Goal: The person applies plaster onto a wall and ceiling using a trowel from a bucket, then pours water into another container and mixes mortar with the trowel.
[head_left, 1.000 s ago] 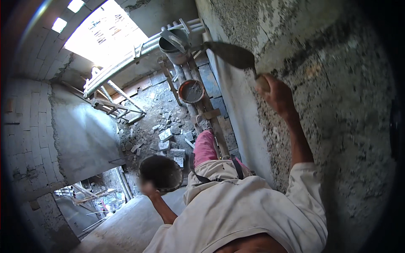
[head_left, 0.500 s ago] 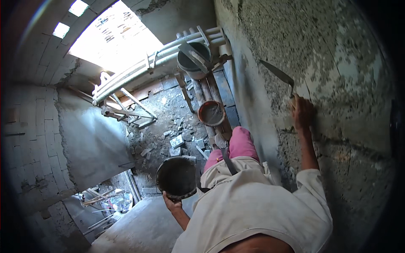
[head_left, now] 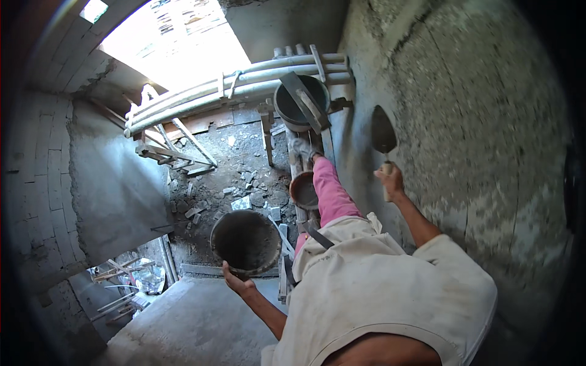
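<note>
My left hand (head_left: 237,282) grips the lower rim of a round dark bucket (head_left: 260,269), holding it out to the left of my body. Its inside is dark, and I cannot make out how full it is. On the other side, my right hand (head_left: 392,180) is closed around the pale handle of a pointed trowel (head_left: 383,130). The blade points away from me, beside the rough plastered wall (head_left: 476,134), and looks apart from it. One leg in pink trousers (head_left: 334,189) is stretched forward along narrow planks.
Ahead, a large bucket (head_left: 282,117) has a wooden float (head_left: 300,97) lying across it. A small orange-rimmed basin (head_left: 293,194) sits beside my leg. Long poles (head_left: 244,82) form a scaffold under the bright opening. Rubble (head_left: 242,203) covers the floor below.
I have stepped forward, one foot now near the large bucket. The trowel has swung left, its blade turning to point ahead. The dark bucket has shifted slightly left and forward, still in my left hand.
</note>
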`<move>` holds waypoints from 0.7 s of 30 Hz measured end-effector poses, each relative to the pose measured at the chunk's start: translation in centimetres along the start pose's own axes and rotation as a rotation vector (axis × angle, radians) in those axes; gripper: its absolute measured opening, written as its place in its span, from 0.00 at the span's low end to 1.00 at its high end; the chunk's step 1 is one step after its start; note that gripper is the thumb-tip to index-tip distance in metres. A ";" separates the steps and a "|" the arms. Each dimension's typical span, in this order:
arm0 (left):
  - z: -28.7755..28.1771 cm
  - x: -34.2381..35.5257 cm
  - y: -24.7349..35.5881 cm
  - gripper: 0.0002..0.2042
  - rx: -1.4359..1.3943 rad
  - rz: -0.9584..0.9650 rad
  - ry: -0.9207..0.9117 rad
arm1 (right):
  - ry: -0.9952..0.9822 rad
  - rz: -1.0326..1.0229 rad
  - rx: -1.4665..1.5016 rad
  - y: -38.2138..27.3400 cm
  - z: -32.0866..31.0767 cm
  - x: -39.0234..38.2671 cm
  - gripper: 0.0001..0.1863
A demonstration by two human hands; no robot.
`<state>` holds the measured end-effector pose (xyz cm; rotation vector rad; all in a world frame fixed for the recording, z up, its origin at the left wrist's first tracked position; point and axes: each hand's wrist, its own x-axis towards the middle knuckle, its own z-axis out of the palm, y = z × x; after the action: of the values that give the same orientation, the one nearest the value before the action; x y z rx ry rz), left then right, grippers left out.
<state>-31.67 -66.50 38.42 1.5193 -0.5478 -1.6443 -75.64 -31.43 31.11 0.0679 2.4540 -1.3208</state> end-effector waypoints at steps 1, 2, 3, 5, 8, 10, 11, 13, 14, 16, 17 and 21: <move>1.7 0.4 -0.7 0.21 -0.056 -0.032 0.030 | -0.086 0.060 0.074 -0.4 3.0 3.8 0.18; 2.8 0.6 -1.3 0.22 -0.105 -0.057 0.075 | -0.146 0.086 -0.020 -2.2 6.7 6.3 0.18; 4.1 0.4 -1.4 0.22 -0.104 -0.053 0.098 | -0.202 0.109 -0.116 -3.9 9.9 9.1 0.18; 12.0 0.1 -4.4 0.22 -0.138 -0.184 -0.028 | -0.138 -0.140 -0.177 0.7 12.4 19.6 0.25; 13.0 1.0 -4.1 0.22 -0.056 -0.115 0.196 | -0.340 -0.001 -0.381 -6.9 23.4 21.2 0.37; 19.1 1.6 -5.7 0.22 -0.070 -0.198 0.164 | -0.294 -0.051 -0.435 -4.1 25.3 27.2 0.40; 21.0 2.3 -6.4 0.22 -0.082 -0.254 0.135 | -0.262 -0.106 -0.467 -2.4 26.5 29.3 0.44; 22.2 4.8 -8.6 0.21 -0.058 -0.271 0.149 | -0.180 -0.171 -0.476 -0.4 29.5 32.3 0.41; 23.2 5.8 -9.8 0.21 -0.054 -0.272 0.127 | -0.101 -0.259 -0.475 0.4 30.5 33.9 0.39; 26.1 6.5 -11.4 0.19 -0.022 -0.280 0.137 | -0.130 -0.195 -0.451 1.1 32.1 36.1 0.39; 26.9 7.3 -12.8 0.19 -0.021 -0.282 0.157 | -0.141 -0.144 -0.410 1.1 32.9 36.8 0.38; 29.2 10.2 -14.3 0.12 0.044 -0.258 0.170 | -0.324 0.099 -0.475 0.0 34.0 36.4 0.31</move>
<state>-63.03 -72.38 26.44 1.8030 -0.3078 -1.6809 -100.16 -63.70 2.11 -0.1310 2.3737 -0.6241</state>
